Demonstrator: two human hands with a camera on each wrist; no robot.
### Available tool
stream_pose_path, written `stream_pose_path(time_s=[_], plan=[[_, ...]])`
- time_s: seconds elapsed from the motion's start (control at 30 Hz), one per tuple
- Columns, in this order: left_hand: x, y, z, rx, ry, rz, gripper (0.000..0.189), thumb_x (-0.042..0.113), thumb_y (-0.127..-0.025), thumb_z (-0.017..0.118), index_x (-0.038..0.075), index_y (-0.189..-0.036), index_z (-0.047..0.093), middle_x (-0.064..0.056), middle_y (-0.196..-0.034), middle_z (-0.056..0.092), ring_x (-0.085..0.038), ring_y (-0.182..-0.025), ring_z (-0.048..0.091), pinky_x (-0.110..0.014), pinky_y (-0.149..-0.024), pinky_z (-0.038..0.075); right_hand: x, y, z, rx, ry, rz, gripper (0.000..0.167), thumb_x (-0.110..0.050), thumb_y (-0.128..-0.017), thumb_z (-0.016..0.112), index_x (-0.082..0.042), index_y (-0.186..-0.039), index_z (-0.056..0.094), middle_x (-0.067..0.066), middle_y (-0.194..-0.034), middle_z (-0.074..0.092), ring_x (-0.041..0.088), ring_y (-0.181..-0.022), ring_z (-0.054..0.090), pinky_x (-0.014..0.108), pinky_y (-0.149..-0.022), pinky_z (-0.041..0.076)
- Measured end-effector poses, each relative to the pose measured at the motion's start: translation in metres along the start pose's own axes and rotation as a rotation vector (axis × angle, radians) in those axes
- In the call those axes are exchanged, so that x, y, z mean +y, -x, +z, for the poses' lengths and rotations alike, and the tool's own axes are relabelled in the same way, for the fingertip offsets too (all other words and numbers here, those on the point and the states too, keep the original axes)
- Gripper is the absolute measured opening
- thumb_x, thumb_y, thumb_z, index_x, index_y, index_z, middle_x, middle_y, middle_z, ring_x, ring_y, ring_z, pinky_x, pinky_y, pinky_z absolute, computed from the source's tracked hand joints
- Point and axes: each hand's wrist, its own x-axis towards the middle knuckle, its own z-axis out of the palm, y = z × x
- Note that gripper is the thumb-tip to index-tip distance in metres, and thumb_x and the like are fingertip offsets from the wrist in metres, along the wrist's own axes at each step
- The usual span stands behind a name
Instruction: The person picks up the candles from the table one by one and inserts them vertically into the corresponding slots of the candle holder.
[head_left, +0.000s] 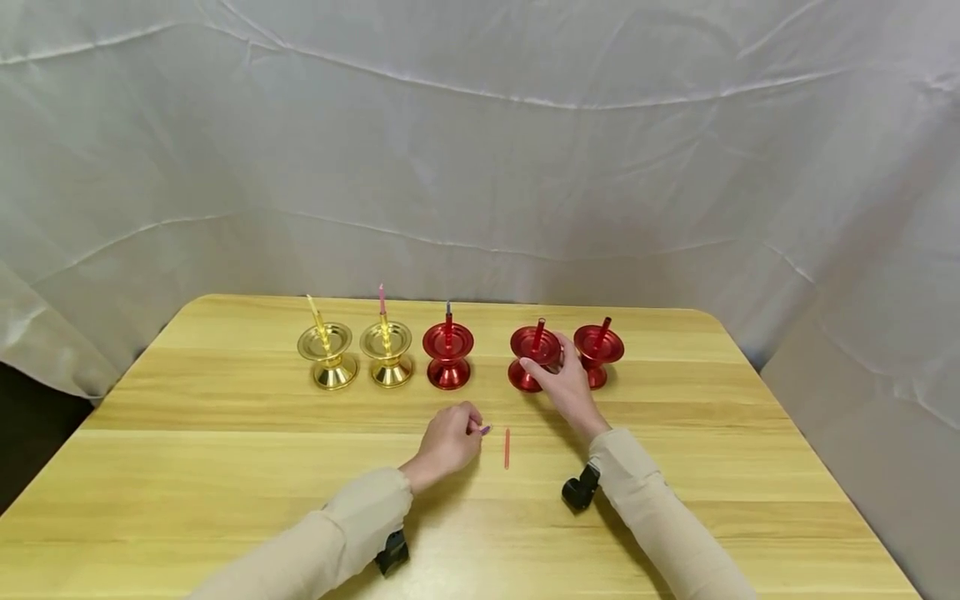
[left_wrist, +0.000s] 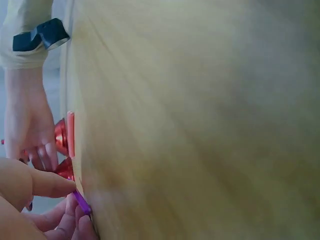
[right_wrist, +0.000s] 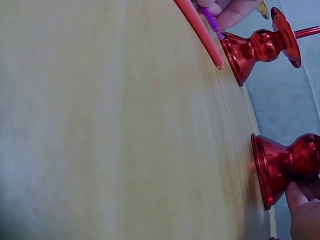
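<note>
My left hand [head_left: 447,437] pinches a small purple candle [left_wrist: 82,202] between thumb and fingers, low over the table. Most of that candle shows in the left wrist view; only its tip sticks out in the head view. With thumb and fingers on either side, my right hand [head_left: 572,393] grips a red metal candle holder [head_left: 522,377] just below its dish. The holder stands upright, and its centre tube shows no candle. Between the two hands a coral-pink candle [head_left: 507,448] lies flat on the wood.
Right of the gripped holder stands another red candle holder [head_left: 597,377]. To the left are a red holder [head_left: 448,375] with a blue candle [head_left: 448,307], and two gold holders [head_left: 392,372] with a pink candle [head_left: 382,298] and a pale yellow candle [head_left: 312,308]. Grey cloth [head_left: 480,167] hangs behind.
</note>
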Motion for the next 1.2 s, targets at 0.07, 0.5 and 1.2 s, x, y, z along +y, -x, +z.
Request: stream_pose_path(time_s=[0.07, 0.5, 1.2], plan=[[-0.001, 0.000, -0.002, -0.004, 0.031, 0.015, 0.012, -0.010, -0.078, 0.060, -0.003, -0.088, 0.064, -0.004, -0.076, 0.059, -0.018, -0.072, 0.055, -0.031, -0.067, 0.048, 0.001, 0.000, 0.000, -0.003, -0.007, 0.000, 0.082, -0.030, -0.086, 0.074, -0.007, -0.149, 0.028, 0.019, -0.141, 0.046, 0.031, -0.130, 0.044, 0.043, -0.109, 0.034], [-0.005, 0.000, -0.007, -0.009, 0.392, -0.136, 0.018, -0.011, -0.089, 0.053, -0.008, -0.105, 0.061, -0.014, -0.092, 0.061, -0.020, -0.081, 0.056, -0.031, -0.073, 0.052, 0.001, 0.000, 0.001, 0.011, -0.020, -0.009, 0.078, -0.025, -0.087, 0.073, -0.004, -0.148, 0.028, 0.022, -0.141, 0.046, 0.032, -0.130, 0.044, 0.044, -0.109, 0.034], [0.031, -0.039, -0.033, 0.144, 0.503, 0.015, 0.015, -0.005, -0.093, 0.057, -0.005, -0.107, 0.062, -0.012, -0.096, 0.062, -0.022, -0.089, 0.058, -0.034, -0.079, 0.051, 0.001, -0.001, 0.001, -0.007, -0.005, -0.003, 0.082, -0.030, -0.086, 0.074, -0.006, -0.149, 0.026, 0.021, -0.142, 0.043, 0.033, -0.130, 0.043, 0.044, -0.108, 0.034]])
